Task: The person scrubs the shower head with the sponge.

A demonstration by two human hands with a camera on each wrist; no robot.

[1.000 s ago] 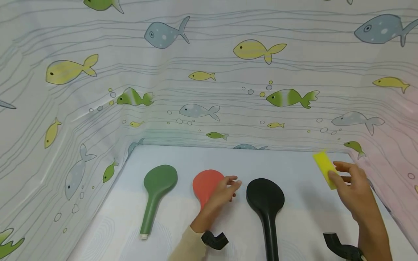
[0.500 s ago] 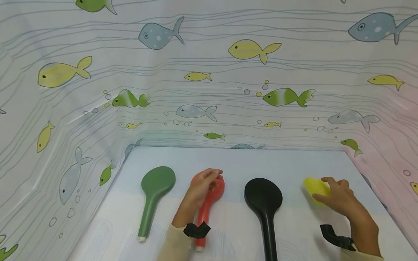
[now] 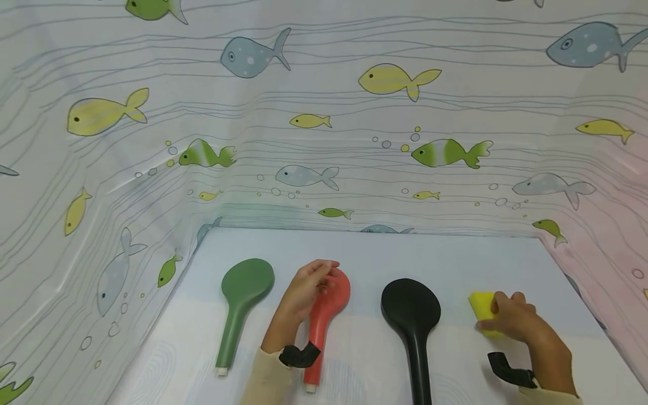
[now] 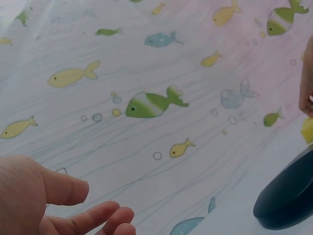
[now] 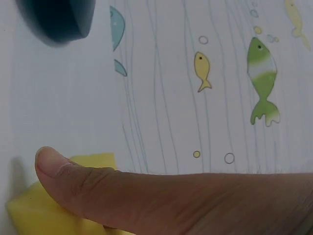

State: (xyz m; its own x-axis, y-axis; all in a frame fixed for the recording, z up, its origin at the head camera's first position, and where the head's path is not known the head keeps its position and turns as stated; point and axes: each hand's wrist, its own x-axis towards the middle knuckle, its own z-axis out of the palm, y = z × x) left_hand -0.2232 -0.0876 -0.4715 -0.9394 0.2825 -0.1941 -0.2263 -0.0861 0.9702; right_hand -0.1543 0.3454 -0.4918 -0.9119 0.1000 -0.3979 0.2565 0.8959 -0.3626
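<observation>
My right hand [image 3: 517, 318] pinches a yellow sponge [image 3: 481, 305] at the right of the white table; in the right wrist view my thumb lies across the sponge [image 5: 41, 213]. Over the head of a red hand shower [image 3: 318, 332] hovers or rests my left hand [image 3: 302, 288], its fingers loosely bent; I cannot tell whether it touches. The left wrist view shows this hand [image 4: 29, 200] with nothing between thumb and fingers. Left of it lies a green hand shower [image 3: 247, 281] with a white handle end. Between my hands lies a larger black hand shower [image 3: 411, 306].
A fish-printed curtain [image 3: 349, 163] stands behind the table [image 3: 445, 253] and along both sides. Black camera straps [image 3: 298, 356] sit on both wrists. The black handle runs out of the head view at the bottom.
My right hand has come down and left with the yellow sponge, which now looks folded or foreshortened. My left hand has moved left over the red shower's head, uncovering its handle.
</observation>
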